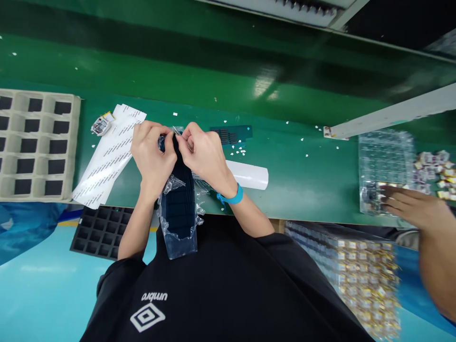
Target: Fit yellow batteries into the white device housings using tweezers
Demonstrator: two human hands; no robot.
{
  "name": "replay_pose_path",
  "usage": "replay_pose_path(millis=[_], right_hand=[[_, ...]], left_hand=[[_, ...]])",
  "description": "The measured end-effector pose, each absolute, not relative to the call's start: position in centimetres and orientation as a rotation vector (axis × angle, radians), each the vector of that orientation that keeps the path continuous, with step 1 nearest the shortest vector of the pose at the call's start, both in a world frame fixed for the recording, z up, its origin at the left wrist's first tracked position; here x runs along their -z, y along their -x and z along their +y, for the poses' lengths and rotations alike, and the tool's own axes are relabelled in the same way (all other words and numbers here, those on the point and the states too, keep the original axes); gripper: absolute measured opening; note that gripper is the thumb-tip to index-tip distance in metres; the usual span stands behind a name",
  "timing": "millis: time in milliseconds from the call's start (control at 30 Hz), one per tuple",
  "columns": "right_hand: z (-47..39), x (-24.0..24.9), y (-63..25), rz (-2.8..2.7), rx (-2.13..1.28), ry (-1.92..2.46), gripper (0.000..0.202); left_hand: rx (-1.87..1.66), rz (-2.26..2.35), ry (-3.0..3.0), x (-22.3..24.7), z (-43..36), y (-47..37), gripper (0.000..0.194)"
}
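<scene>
A stack of dark, flat sheets in a torn clear plastic bag reaches from the table edge up to my hands. My left hand pinches the edge of a black piece at the far end of this stack. Close beside it, my right hand is closed around thin metal tweezers, whose tips point at the left fingertips. Most of the tweezers is hidden by the fingers. A dark green sheet with black strips lies beyond the right hand, with small white bits around it.
White printed sheets and a small white device lie left, near a pale compartment tray. A white roll is beside my right forearm. At far right, another person's hand reaches into a clear tray. Stacked trays stand below.
</scene>
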State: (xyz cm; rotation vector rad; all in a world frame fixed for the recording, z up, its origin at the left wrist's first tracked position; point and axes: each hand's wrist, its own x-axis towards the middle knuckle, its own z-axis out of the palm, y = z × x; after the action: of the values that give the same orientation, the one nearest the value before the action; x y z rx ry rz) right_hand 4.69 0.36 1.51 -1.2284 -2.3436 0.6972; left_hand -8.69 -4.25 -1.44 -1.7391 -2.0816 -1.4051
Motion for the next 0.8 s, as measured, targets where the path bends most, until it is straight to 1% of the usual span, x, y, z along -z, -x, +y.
replay_pose_path(millis=[167,367,500,567,733,800], right_hand=[[0.1,-0.1,-4.3,-2.289,-0.7,1.178,0.019],[-0.3,0.5,-3.8,-2.159,-0.75,1.098,0.022],[-0.1,0.4,-3.6,-2.064,-0.821,1.087,0.024],[0.3,0.6,-3.6,-1.983,-0.925,1.056,0.029],[1.3,0.9,-3.9,-1.739,-1.343,0.91,0.054],[1.6,0.8,-4.1,-1.69,-1.447,0.893,0.059]], left_hand=[[1.368,-2.091,1.802,1.9,-4.7,9.0,0.011],[1.321,-2.146,1.843,-0.2,-5.9,8.6,0.013],[1.278,-2.162,1.851,-0.7,-6.0,8.5,0.013],[1.261,-2.163,1.869,-0.7,-5.8,8.6,0.014],[1.296,-2.156,1.844,-0.7,-5.3,8.5,0.013],[1.302,-2.139,1.845,-0.7,-5.2,8.4,0.014]])
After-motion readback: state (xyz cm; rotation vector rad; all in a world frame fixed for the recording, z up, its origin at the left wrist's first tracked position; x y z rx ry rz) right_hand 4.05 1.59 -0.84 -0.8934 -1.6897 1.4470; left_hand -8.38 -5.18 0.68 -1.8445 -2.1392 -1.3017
